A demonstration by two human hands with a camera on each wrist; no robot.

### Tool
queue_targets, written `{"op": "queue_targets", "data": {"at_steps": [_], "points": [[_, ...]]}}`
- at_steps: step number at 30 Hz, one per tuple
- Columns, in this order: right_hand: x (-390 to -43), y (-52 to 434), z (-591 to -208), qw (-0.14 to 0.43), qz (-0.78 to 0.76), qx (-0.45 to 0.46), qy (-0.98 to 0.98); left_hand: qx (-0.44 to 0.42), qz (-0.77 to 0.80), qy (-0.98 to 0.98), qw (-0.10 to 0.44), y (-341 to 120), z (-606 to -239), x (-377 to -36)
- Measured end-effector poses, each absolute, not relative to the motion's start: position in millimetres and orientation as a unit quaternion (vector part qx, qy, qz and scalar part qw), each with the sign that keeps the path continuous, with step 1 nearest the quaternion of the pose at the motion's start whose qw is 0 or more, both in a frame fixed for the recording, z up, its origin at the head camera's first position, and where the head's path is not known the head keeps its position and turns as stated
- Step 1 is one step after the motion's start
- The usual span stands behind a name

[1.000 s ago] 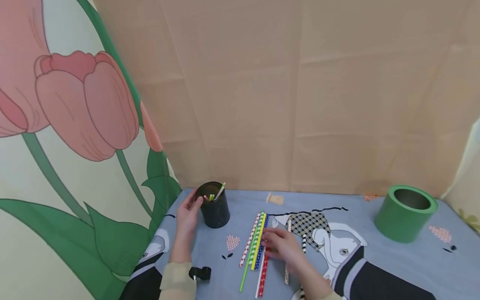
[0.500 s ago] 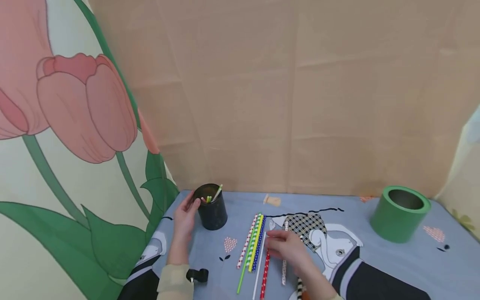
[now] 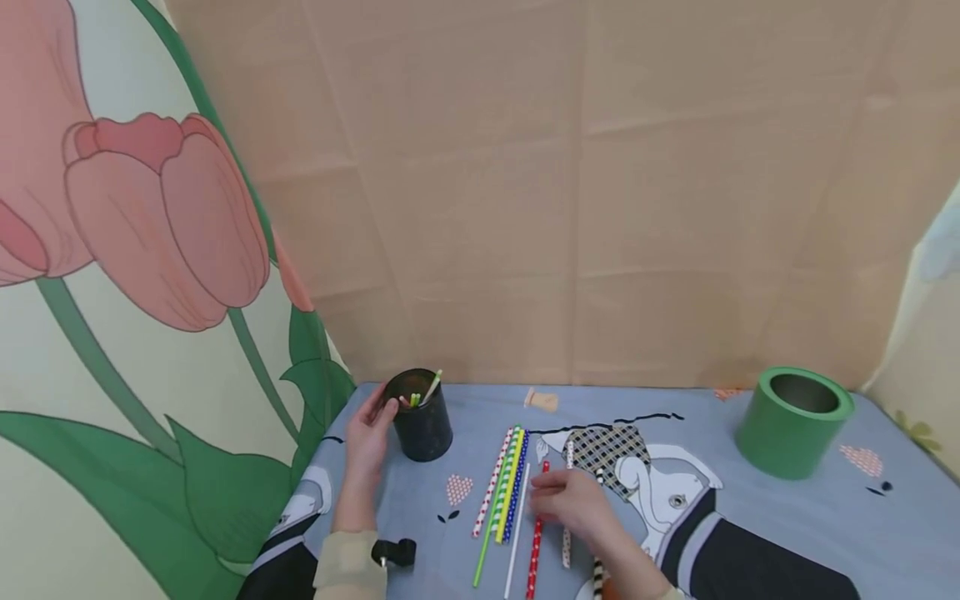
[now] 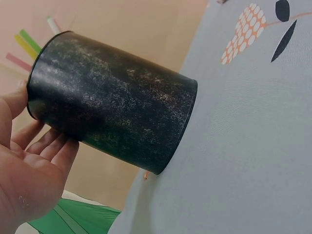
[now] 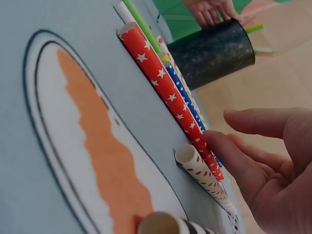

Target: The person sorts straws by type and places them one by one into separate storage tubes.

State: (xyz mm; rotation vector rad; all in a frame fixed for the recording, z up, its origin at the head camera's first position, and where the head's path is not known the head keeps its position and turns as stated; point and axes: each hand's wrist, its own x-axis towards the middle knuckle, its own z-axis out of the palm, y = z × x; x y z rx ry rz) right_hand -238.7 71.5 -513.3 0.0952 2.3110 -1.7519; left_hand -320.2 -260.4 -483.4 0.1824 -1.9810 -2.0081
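Lying against the parted fingers of the right hand (image 3: 573,504), the red starred paper straw (image 3: 535,558) has been singled out from the thin white straw (image 3: 517,533), the black cylindrical cup (image 3: 423,432) being gripped by the left hand (image 3: 367,442).

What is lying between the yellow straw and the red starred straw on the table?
In the head view, the blue dotted straw and the plain white straw lie there, side by side.

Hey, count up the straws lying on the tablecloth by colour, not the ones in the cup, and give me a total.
White with red marks: 2
Plain white: 1
Plain green: 1
Green-striped: 1
Yellow: 1
Blue: 1
Red: 1
Black-and-white: 1
Total: 9
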Motion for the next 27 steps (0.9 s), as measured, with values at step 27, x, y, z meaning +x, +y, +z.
{"op": "queue_targets", "data": {"at_steps": [27], "points": [[-226.7,50.4,-502.3,0.090,-0.481,-0.011,0.872,0.059,-0.698,-0.697,0.152,-262.7,-482.8,-320.8]]}}
